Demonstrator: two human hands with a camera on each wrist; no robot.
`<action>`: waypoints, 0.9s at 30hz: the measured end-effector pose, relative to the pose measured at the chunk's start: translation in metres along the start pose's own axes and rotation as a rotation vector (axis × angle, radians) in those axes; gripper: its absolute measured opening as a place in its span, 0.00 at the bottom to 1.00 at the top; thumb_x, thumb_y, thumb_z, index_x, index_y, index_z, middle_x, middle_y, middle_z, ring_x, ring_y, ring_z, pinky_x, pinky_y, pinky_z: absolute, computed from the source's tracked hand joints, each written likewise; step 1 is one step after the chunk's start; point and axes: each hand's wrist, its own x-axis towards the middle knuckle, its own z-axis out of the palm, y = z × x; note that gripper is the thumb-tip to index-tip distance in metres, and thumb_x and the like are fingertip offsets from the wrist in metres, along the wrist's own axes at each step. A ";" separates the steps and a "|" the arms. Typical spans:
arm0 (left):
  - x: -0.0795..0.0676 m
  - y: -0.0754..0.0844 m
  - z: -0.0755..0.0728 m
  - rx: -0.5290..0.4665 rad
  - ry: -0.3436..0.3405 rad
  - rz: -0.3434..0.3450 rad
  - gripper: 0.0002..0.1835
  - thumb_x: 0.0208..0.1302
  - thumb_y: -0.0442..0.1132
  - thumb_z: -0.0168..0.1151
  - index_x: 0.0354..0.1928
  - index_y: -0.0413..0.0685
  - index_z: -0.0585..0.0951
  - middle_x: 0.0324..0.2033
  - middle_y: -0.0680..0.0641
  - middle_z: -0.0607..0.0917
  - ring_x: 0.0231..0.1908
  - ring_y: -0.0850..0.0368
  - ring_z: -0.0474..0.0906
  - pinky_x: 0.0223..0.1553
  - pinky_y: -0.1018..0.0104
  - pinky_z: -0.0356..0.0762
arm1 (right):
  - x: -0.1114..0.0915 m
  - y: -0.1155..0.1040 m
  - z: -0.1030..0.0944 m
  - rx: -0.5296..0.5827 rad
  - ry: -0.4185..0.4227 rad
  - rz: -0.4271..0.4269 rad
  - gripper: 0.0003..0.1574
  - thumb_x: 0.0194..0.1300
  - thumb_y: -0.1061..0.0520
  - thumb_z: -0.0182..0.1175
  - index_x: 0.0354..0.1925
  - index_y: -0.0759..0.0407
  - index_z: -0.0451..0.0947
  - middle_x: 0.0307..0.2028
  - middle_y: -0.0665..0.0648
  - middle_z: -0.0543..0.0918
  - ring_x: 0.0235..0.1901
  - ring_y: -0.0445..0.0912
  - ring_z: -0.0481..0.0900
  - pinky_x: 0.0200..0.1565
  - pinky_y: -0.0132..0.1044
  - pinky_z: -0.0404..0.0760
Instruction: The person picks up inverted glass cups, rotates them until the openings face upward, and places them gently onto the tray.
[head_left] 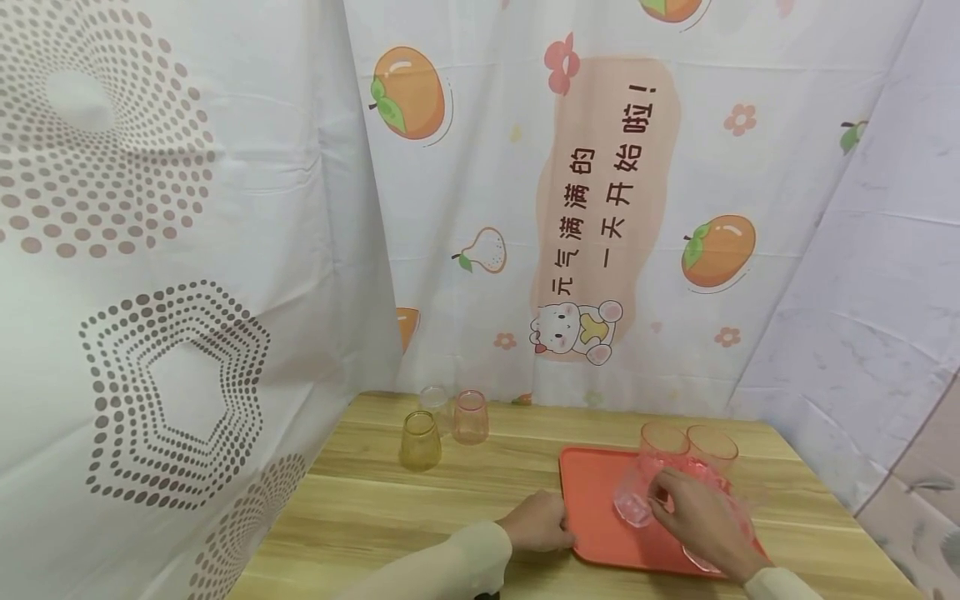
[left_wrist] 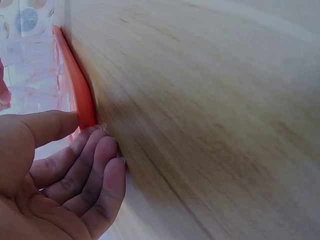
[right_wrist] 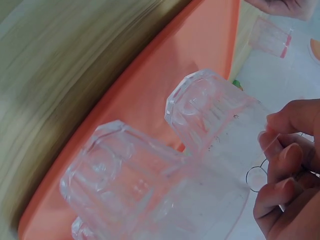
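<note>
My left hand (head_left: 536, 523) pinches the left rim of a red-orange tray (head_left: 600, 492). In the left wrist view the thumb (left_wrist: 57, 125) presses on the tray's rim (left_wrist: 85, 102) and the fingers curl at its outer side. Over the tray, my right hand (head_left: 697, 521) pinches the rim of a clear cup (right_wrist: 205, 112) between thumb and fingertips; its faceted base tilts down to the left in the head view. Beside it on the tray stands another clear faceted cup (right_wrist: 125, 175). Two pink-rimmed cups (head_left: 663, 442) stand at the tray's back, and my right hand hides part of the group.
At the table's back left stand a yellow cup (head_left: 420, 442), a pink cup (head_left: 471, 419) and a clear cup (head_left: 435, 404), close together. A printed curtain (head_left: 450, 333) hangs behind the wooden table (head_left: 360, 492), with more curtains on both sides.
</note>
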 end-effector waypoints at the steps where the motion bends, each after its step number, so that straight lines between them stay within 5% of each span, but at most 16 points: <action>1: 0.000 0.000 0.000 -0.002 -0.001 -0.006 0.22 0.63 0.39 0.72 0.11 0.52 0.78 0.05 0.62 0.69 0.08 0.71 0.57 0.11 0.77 0.55 | 0.000 0.001 0.000 -0.007 0.007 -0.007 0.16 0.52 0.65 0.72 0.27 0.46 0.78 0.25 0.37 0.72 0.23 0.31 0.66 0.25 0.31 0.69; 27: -0.001 0.001 0.000 -0.023 -0.002 -0.028 0.22 0.63 0.40 0.73 0.11 0.52 0.78 0.06 0.62 0.70 0.08 0.70 0.56 0.11 0.76 0.54 | 0.003 0.022 -0.005 -0.065 -0.037 0.037 0.18 0.50 0.66 0.71 0.26 0.43 0.77 0.27 0.38 0.73 0.26 0.34 0.72 0.25 0.33 0.72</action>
